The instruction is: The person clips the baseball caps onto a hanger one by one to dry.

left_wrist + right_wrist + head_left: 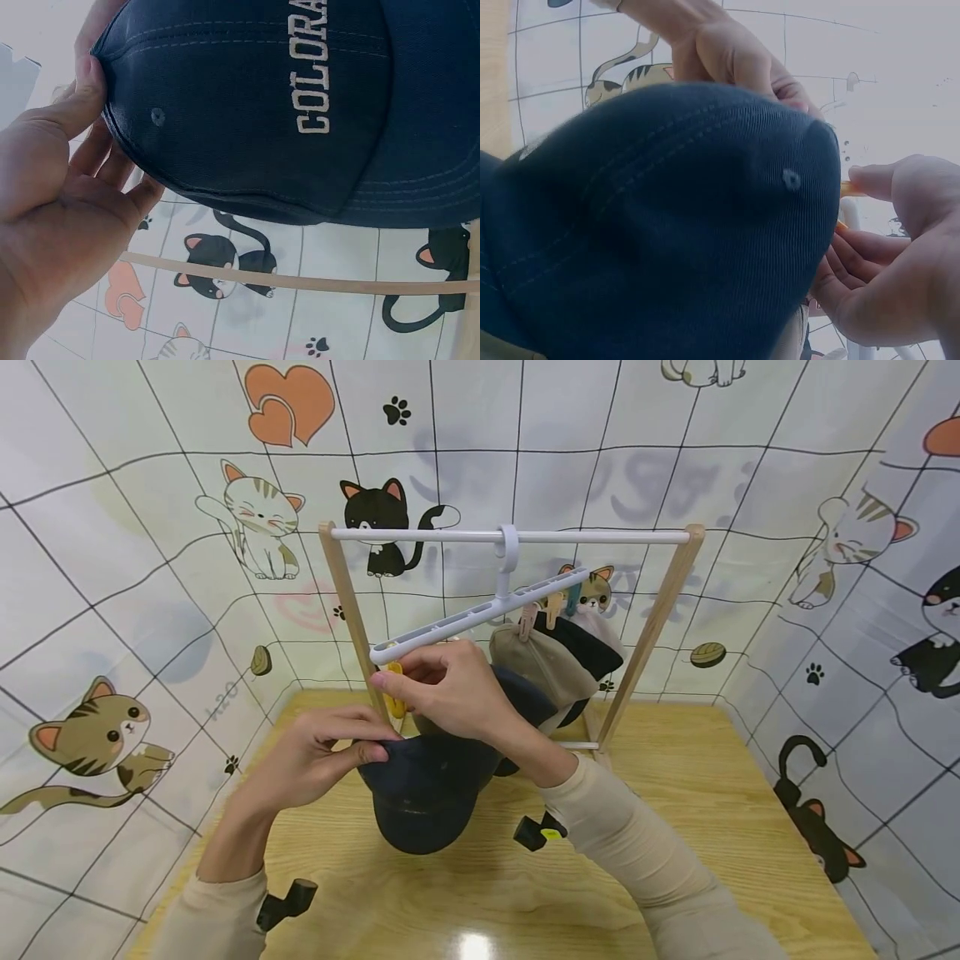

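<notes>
A navy baseball cap (423, 793) with pale embroidered lettering hangs brim down below the left end of a white hanger (450, 625). My left hand (307, 760) pinches the cap's crown edge between thumb and fingers, as the left wrist view also shows. Just above it, my right hand (465, 693) pinches a yellow clothespin (394, 693) under the hanger's end. In the right wrist view the cap (667, 210) covers part of the clothespin. The hanger slants, its left end lower and nearer to me.
The hanger hooks over the white bar (600, 537) of a wooden-sided rack (656, 610). On its far half, a beige cap (536, 660) and a black cap (581, 647) hang from pink, tan and teal clothespins. Below is a wood-grain table (675, 827), with a cat-print sheet (480, 435) behind.
</notes>
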Demonstrator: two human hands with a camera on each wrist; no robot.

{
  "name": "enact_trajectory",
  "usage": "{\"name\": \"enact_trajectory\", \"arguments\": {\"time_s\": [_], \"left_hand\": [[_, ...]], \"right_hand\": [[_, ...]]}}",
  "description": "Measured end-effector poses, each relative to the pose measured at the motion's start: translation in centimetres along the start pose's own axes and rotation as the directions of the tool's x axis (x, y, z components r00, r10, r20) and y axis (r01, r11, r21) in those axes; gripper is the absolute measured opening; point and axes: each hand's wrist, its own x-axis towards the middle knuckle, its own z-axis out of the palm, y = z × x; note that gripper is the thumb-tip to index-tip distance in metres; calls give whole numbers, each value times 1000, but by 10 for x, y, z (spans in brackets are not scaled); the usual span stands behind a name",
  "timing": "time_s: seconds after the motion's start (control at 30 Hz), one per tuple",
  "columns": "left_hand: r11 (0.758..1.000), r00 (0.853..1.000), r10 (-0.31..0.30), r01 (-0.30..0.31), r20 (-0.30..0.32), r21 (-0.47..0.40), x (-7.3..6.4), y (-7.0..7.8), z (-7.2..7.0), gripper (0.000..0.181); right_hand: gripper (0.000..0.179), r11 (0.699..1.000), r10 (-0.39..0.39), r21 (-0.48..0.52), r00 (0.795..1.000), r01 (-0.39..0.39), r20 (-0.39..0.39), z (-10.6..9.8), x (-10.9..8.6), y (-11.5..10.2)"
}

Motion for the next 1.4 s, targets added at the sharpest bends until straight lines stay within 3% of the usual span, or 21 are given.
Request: {"name": "enact_trajectory", "arguments": {"time_s": [0.3,0.77,1.4], "left_hand": [[1000,994,-3,5,-108,23,6,-9,1,29],[997,977,-66,56,-201,-57,4,-14,4,19],[994,982,-108,106,-154,-23,4,-16,6,20]], "right_hand": [[21,1000,-13,9,1000,13,11,-1,0,2],[20,1000,-7,30,1000,7,-14,-1,-2,4],[17,999,-18,47,999,19,-32,-1,-4,2]]}}
